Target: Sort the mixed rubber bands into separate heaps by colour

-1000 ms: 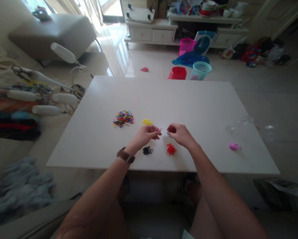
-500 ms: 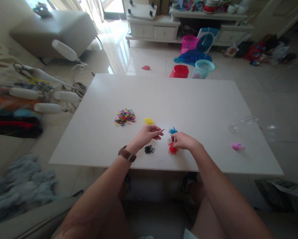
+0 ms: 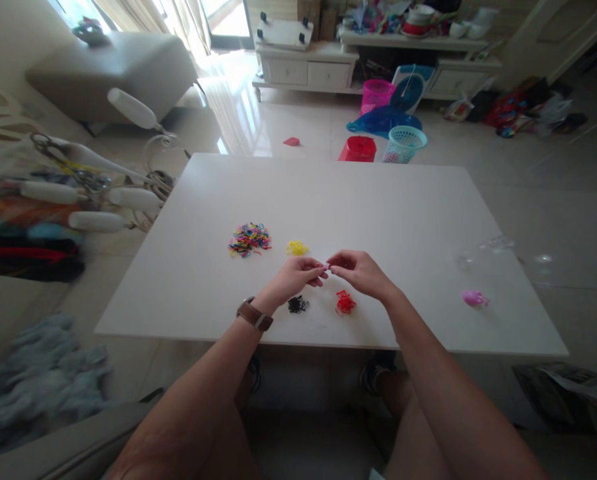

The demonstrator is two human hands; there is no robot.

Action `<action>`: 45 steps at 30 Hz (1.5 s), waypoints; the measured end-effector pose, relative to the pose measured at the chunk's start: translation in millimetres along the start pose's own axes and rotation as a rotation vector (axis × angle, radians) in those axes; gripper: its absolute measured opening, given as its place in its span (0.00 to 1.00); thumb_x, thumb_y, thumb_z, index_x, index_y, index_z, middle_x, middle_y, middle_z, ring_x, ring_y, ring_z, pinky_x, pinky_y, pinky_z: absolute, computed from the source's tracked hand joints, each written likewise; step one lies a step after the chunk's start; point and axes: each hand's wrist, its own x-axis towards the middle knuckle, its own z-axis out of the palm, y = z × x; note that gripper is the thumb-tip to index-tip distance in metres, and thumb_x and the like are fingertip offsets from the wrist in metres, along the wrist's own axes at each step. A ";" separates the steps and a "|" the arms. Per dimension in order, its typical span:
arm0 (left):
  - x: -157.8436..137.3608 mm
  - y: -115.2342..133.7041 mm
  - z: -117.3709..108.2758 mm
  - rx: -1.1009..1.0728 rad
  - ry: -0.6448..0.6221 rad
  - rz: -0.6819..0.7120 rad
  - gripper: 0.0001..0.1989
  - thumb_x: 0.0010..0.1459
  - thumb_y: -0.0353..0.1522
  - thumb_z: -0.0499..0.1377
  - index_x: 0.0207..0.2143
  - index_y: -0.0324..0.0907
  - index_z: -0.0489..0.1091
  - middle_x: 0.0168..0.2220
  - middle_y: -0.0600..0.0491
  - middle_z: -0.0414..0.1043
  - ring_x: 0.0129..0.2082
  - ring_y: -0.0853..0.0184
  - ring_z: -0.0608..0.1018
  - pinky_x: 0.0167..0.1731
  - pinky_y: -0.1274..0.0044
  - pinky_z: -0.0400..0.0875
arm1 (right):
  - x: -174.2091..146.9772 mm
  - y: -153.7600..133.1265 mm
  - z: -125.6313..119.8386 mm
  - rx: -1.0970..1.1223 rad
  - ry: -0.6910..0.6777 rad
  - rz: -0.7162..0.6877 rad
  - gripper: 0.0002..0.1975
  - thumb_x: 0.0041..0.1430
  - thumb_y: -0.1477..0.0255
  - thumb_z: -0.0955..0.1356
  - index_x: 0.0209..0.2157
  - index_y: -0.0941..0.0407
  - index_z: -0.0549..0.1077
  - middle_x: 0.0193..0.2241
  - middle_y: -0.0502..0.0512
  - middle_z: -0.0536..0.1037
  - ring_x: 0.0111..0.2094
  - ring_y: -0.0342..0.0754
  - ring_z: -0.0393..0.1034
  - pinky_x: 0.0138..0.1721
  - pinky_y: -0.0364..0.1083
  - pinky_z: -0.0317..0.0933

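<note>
My left hand [image 3: 302, 273], with a brown-strapped watch on its wrist, is closed in a pinch on a tiny rubber band [image 3: 327, 267]. Its colour is hard to make out. Thumb and forefinger of my right hand [image 3: 358, 270] meet the left fingertips and pinch at the same small band. Beyond my left hand lies a pile of yellow rubber bands [image 3: 297, 248]. Nearer me are a black pile [image 3: 298, 304] and a red pile [image 3: 345, 303]. A larger mixed-colour pile [image 3: 250, 240] lies to the left. The blue pile is hidden behind my right hand.
The piles lie on a white table [image 3: 328, 193]. A pink toy-like object [image 3: 475, 298] and a clear plastic item [image 3: 496, 244] are at its right. A lamp with white shades [image 3: 133, 109] stands by the left edge. Baskets [image 3: 405, 143] and a red stool [image 3: 358, 149] stand beyond.
My right hand has lifted from the red pile and moved up and slightly left to meet my left fingertips. It now covers the blue pile. My left hand stays nearly still.
</note>
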 end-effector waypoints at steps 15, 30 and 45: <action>5.2 -5.3 1.0 0.059 -0.061 -0.023 0.11 0.52 0.36 0.68 0.32 0.37 0.76 0.33 0.46 0.79 0.29 0.70 0.77 0.33 0.77 0.72 | 0.0 1.8 4.6 -0.009 -0.006 -0.070 0.08 0.56 0.68 0.72 0.36 0.57 0.82 0.30 0.54 0.82 0.32 0.47 0.75 0.36 0.46 0.68; 4.3 -4.3 0.8 0.234 -0.135 -0.085 0.04 0.50 0.29 0.64 0.29 0.37 0.77 0.25 0.50 0.77 0.26 0.70 0.76 0.29 0.79 0.69 | 1.0 5.9 8.4 -0.252 -0.171 -0.224 0.07 0.57 0.80 0.68 0.31 0.56 0.78 0.31 0.51 0.76 0.31 0.43 0.69 0.34 0.43 0.61; 8.4 -3.7 0.3 0.222 -0.118 -0.106 0.06 0.52 0.31 0.65 0.32 0.36 0.77 0.28 0.48 0.78 0.27 0.70 0.78 0.31 0.78 0.72 | -0.8 7.9 7.5 -0.338 -0.133 -0.169 0.06 0.61 0.79 0.62 0.32 0.56 0.68 0.33 0.54 0.72 0.34 0.46 0.65 0.37 0.45 0.59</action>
